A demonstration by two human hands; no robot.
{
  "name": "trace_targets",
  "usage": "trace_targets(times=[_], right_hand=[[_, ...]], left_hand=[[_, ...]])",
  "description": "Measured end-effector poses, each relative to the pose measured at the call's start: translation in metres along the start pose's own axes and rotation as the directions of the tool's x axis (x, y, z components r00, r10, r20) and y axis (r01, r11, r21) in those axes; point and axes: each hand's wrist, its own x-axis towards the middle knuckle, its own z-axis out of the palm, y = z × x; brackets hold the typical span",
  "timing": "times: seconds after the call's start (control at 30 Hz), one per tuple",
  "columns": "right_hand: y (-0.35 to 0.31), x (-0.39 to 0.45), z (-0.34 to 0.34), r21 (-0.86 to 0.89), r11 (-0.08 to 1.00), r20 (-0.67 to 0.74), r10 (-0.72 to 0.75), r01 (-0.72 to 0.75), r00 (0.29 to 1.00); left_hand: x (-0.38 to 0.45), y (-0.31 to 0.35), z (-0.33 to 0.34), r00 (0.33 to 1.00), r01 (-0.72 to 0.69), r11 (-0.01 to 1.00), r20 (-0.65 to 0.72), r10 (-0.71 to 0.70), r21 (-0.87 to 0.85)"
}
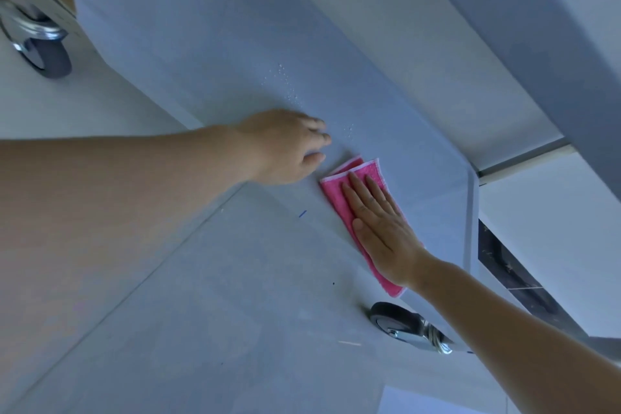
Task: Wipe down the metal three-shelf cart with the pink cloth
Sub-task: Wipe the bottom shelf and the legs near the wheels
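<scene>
The metal cart's bottom shelf (208,44) runs from upper left to lower right, grey and flat with a low rim. A folded pink cloth (339,198) lies on its near edge. My right hand (379,228) presses flat on the cloth with straight fingers. My left hand (285,144) rests on the shelf's near rim just left of the cloth, fingers loosely bent; how it holds the rim is hidden. Small water droplets (285,84) dot the shelf beyond my left hand. A higher shelf (524,44) of the cart crosses the upper right.
A caster wheel (400,319) sits under the near right corner of the cart. Another caster (43,50) stands at the far left. The pale tiled floor (201,296) spreads below, with a short blue mark (302,214). A dark gap (514,276) shows at right.
</scene>
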Motion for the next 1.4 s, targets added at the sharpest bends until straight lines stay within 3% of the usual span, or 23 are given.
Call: trace_targets(times=[0.07,0.13,0.23,0.3,0.5,0.63,0.8,1.13,1.4], right_hand=[[0.0,0.0,0.0,-0.01,1.0,-0.003,-0.002,0.002,1.0],[0.0,0.001,0.0,-0.011,1.0,-0.004,-0.002,0.002,1.0],[0.007,0.003,-0.002,-0.018,0.999,0.018,-0.04,0.04,0.999],[0.02,0.011,-0.006,-0.027,0.998,0.022,-0.051,0.051,0.998],[0.07,0.069,-0.019,0.0,0.983,-0.107,0.181,-0.182,0.978],[0.112,0.107,-0.023,0.01,0.925,-0.117,0.378,-0.379,0.918],[0.146,0.141,-0.034,-0.038,0.869,-0.105,0.487,-0.493,0.867],[0.161,0.201,-0.045,-0.267,0.832,-0.101,0.478,-0.487,0.872],[0.103,0.184,-0.036,-0.054,0.923,-0.134,0.372,-0.382,0.918]], left_hand=[[-0.008,-0.021,-0.016,0.995,-0.023,0.998,-0.094,0.028,0.05],[-0.018,-0.048,-0.025,0.991,0.05,0.994,-0.131,-0.037,0.099],[-0.029,-0.067,-0.019,0.985,0.163,0.977,-0.073,-0.154,0.139],[-0.03,-0.065,-0.013,0.986,0.164,0.97,-0.069,-0.154,0.179],[-0.033,-0.068,-0.012,0.987,0.157,0.975,-0.065,-0.149,0.155],[-0.032,-0.07,-0.01,0.986,0.155,0.98,-0.082,-0.145,0.123],[-0.034,-0.067,-0.014,0.983,0.148,0.983,-0.122,-0.135,0.11],[-0.033,-0.067,-0.01,0.977,0.171,0.983,-0.143,-0.16,0.066],[-0.031,-0.067,-0.012,0.976,0.184,0.981,-0.135,-0.174,0.068]])
